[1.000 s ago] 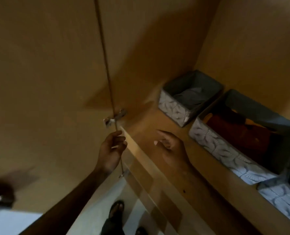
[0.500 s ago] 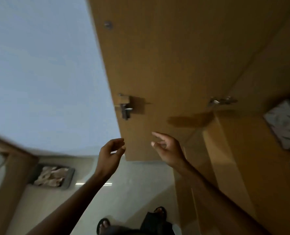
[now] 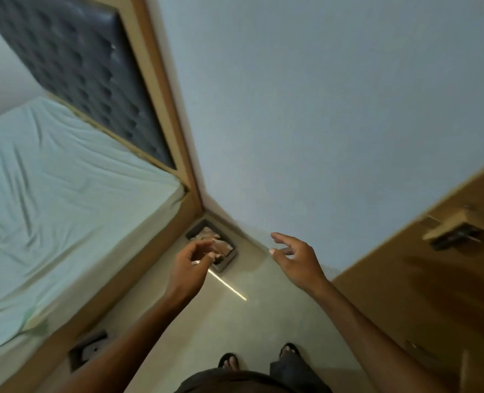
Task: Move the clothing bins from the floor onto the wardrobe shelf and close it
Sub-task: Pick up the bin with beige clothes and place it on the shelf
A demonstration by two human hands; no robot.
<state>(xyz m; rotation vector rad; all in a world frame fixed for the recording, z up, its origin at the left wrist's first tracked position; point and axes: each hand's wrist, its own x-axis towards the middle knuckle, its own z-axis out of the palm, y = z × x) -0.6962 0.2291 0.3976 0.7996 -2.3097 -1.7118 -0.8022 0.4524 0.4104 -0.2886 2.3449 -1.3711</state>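
A dark grey clothing bin [image 3: 226, 262] with beige folded cloth inside stands on the floor in the corner between the bed and the wall. My left hand [image 3: 191, 263] hangs in the air in front of the bin with its fingers loosely curled and nothing in it. My right hand [image 3: 296, 259] is raised to the right of the bin, fingers spread, holding nothing. The open wooden wardrobe door [image 3: 422, 282] with a metal lock [image 3: 452, 232] fills the right side. The wardrobe shelf is out of view.
A bed with a pale green sheet [image 3: 51, 199] and a dark padded headboard [image 3: 82, 66] lies on the left in a wooden frame [image 3: 127, 268]. A dark object [image 3: 87, 348] sits at the bed frame's base. Beige floor [image 3: 206, 316] runs between bed and door; my feet [image 3: 259, 357] are below.
My view has swung left from the wardrobe shelf and its bins, past the door, to the floor by the bed. Both hands stayed raised and empty.
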